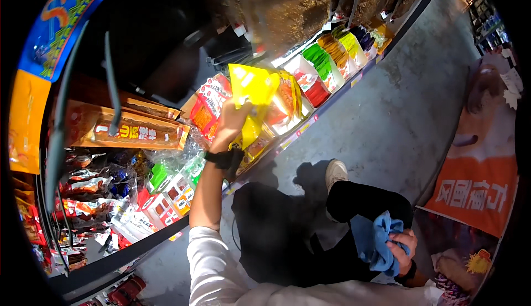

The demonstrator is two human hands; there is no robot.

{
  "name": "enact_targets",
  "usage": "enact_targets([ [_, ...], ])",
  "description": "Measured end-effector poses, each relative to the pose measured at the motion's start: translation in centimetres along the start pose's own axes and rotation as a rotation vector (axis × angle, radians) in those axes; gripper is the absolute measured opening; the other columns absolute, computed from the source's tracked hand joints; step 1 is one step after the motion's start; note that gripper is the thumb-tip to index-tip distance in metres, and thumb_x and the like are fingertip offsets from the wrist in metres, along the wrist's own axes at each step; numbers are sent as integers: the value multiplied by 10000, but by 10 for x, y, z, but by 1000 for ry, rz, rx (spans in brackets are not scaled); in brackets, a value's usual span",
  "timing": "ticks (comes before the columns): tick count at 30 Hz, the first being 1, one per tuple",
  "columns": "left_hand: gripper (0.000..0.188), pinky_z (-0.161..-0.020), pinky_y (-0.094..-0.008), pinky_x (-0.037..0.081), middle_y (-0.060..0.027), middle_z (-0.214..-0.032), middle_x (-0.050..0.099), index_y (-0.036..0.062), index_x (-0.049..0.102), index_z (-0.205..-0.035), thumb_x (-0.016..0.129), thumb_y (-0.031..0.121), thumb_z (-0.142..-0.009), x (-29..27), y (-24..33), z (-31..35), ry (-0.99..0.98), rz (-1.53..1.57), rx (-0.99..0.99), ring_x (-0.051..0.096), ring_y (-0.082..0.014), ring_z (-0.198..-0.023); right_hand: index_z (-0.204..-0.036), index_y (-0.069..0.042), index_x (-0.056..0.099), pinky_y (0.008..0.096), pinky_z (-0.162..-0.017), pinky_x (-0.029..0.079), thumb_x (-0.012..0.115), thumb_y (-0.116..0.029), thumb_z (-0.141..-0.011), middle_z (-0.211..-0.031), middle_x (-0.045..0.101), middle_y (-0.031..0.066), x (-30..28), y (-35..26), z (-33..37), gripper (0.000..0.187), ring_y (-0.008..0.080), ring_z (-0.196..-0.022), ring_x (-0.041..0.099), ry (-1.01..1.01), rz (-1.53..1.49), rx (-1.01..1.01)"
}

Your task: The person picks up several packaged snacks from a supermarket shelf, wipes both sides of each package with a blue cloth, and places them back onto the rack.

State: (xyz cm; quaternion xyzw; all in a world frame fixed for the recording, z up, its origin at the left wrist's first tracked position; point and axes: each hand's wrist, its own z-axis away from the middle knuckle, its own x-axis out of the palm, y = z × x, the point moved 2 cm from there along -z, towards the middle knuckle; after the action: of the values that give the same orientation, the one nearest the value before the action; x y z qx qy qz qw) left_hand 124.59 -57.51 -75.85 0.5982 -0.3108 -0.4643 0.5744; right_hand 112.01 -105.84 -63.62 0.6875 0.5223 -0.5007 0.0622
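My left hand (pixel 234 119) reaches over the shelf and is closed on a yellow snack packet (pixel 250 87), which it holds upright. Right beside it are red packets (pixel 211 104) and orange-and-yellow packets (pixel 285 101) standing in a row. On my right thigh, my right hand (pixel 402 248) grips a crumpled blue cloth (pixel 378 244). Black bands are around both wrists.
Small cartons (pixel 316 79) of packets line the shelf edge toward the far right. Long brown packages (pixel 124 126) lie at the left, above more packets. Large bags (pixel 287 18) hang at the back. Grey floor (pixel 381 123) runs between the shelf and an orange banner (pixel 470 190).
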Motion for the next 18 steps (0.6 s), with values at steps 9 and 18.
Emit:
enact_targets([
  [9,274,-735,-285,516,-85,-956,657,-37,586,-1041,528,19,-779,-62,35,117,55,618,-29,639,-173,-815,-953,20,619,378,-744,460,692,-248,-639,-990,592,178,21,-9,-55,419,291,-841,580,162,-263,311],
  [18,472,-800,-362,519,-158,-1098,599,38,465,-1208,550,122,-751,-52,66,211,228,908,-226,615,-295,-950,-1021,14,581,373,-865,420,714,-212,-715,-1072,596,182,82,-101,-166,403,257,-971,552,-31,-900,221],
])
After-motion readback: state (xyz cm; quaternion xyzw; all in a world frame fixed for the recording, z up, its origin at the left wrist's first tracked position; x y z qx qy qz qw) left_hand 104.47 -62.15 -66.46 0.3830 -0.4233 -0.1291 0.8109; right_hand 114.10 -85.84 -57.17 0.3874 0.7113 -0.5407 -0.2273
